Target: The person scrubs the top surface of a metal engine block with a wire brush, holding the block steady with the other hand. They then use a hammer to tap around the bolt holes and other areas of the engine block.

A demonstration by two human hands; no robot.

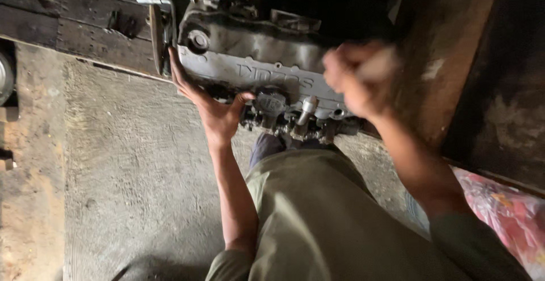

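A grimy grey engine block point(255, 54) with a metal valve cover lies on the floor in front of me. My left hand point(210, 102) is spread open and pressed flat against the lower left side of the engine, thumb out toward its fittings. My right hand point(357, 79) hovers over the engine's right end, fingers curled; it is blurred by motion, and a pale blurred shape point(379, 65) sits at its knuckles. Whether it grips something I cannot tell. A short metal tube point(306, 110) sticks out of the engine's near edge between my hands.
Rough concrete floor point(130, 162) spreads to the left. Dark wooden planks point(74, 20) lie at the top left, a wooden board point(443, 48) leans at the right. A red-and-white plastic bag point(511, 213) lies at the lower right. My olive-clothed body point(318, 218) fills the bottom centre.
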